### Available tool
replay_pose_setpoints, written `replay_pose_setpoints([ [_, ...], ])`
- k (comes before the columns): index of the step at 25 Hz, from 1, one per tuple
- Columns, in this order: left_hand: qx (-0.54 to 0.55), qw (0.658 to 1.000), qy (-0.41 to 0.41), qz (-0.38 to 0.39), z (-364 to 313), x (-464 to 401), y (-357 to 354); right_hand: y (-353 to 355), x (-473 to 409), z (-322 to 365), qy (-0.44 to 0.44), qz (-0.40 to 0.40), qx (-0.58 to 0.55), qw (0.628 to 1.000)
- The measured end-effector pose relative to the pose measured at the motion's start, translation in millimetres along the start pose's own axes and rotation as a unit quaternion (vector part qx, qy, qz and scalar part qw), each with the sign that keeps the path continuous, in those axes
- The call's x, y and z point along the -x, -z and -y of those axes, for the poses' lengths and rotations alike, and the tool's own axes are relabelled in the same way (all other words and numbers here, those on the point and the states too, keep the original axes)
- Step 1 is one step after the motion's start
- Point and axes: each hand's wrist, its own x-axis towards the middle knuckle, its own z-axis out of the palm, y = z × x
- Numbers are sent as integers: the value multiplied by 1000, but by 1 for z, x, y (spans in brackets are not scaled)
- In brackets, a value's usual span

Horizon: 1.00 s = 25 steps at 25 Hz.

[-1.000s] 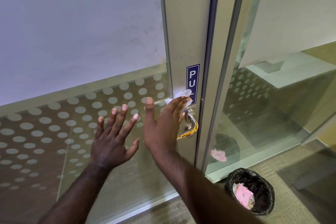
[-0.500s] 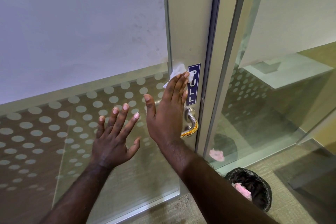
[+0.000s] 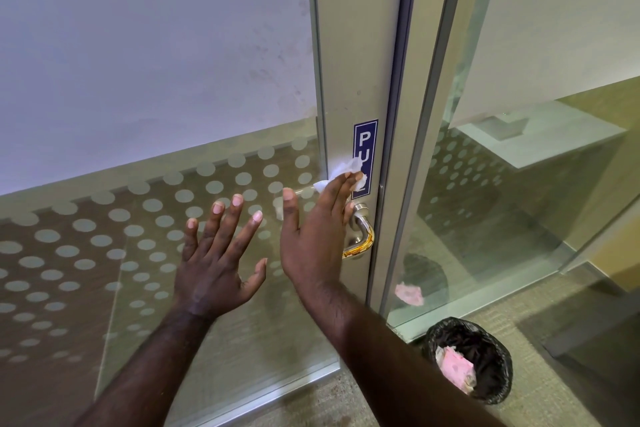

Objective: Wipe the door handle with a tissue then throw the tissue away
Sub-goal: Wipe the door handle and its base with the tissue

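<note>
A metal lever door handle [image 3: 362, 236] with a gold underside sits on the grey door stile, below a blue PULL sign [image 3: 365, 140]. My right hand [image 3: 315, 239] lies flat against the stile and covers most of the handle; its fingertips press a crumpled white tissue [image 3: 343, 172] onto the lower part of the sign, just above the handle. My left hand [image 3: 218, 263] is spread open against the dotted glass pane, to the left of my right hand, holding nothing.
A small bin with a black liner [image 3: 469, 357] stands on the carpet at the lower right, close to the door frame, with pink paper [image 3: 455, 366] inside. A fixed glass panel [image 3: 519, 201] to the right reflects the bin.
My right hand with the tissue has slid down the stile from the top of the PULL sign to its lower end. My left hand has stayed on the glass.
</note>
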Motion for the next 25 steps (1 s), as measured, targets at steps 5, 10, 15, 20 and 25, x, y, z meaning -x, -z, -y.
replay_pose_setpoints([
  [5,12,1000,4,7,-2,-1,4,-3,-12,14,10,-46,-76,996],
  [10,15,1000,13,8,-4,-1,6,5,-31,-4,162,-188,-48,968],
  [15,17,1000,16,7,-6,-1,2,25,-33,-27,397,-156,30,904],
  [20,4,1000,12,-12,-6,-1,-3,59,-13,-56,449,-107,5,887],
  [25,-22,999,12,-37,-5,-2,-9,103,-40,-119,351,-79,35,932],
])
